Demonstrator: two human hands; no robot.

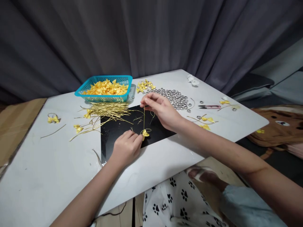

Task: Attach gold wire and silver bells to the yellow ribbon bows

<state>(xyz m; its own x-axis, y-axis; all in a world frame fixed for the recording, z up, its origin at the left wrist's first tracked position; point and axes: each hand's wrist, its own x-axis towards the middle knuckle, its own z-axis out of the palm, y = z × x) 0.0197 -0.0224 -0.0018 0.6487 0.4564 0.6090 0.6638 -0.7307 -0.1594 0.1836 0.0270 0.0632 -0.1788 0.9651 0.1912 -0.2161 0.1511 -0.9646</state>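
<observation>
My left hand (127, 145) rests at the near edge of a black mat (110, 138), its fingers closed on a yellow ribbon bow (145, 133). A thin gold cord (144, 118) runs straight up from the bow. Its upper end is pinched between the fingertips of my right hand (159, 107), which is raised above the mat. A loop of cord curves around the bow. Several small cord scraps (139, 119) lie on the mat between my hands.
Behind the mat lie a pile of gold cords (110, 110), a blue basket (104, 98) of yellow bows, and many silver bells or beads (177, 100). Pink-handled thread snips (209, 107) are at right. Corded bows (53, 119) lie scattered about the white table (71, 170).
</observation>
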